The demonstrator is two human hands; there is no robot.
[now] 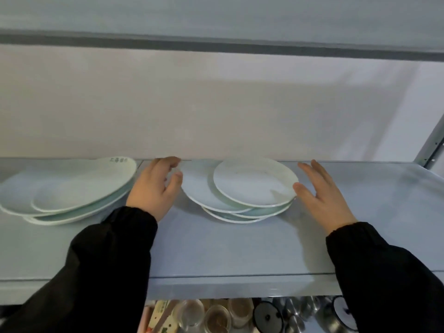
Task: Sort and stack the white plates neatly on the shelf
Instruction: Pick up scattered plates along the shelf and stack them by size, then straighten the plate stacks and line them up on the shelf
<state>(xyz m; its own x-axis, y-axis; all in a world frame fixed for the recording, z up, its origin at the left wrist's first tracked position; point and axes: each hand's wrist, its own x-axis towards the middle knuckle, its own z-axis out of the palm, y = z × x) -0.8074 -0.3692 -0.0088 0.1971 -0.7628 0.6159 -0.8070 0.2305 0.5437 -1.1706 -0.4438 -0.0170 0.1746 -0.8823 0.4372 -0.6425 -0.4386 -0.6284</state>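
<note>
Loosely, both hands flanked the uneven plate stack [249,186] on the shelf [216,248]: the left hand [156,188], fingers slackly curved, just beside its left rim; the right hand [322,195], fingers straight, thumb touching its right rim.

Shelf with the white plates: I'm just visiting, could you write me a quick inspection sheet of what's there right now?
Surface: grey-blue shelf, smooth.
Job's things: left pile of white plates, fanned unevenly; middle pile, plates offset, not aligned.
Clutter: jars and dark lids on the level below.
Hands: left hand loosely curled at the middle pile's left rim, grip unclear; right hand open, thumb at its right rim.
Cables: nothing seen.
Surroundings: pale wall behind, upper shelf above, metal upright at right.
</note>
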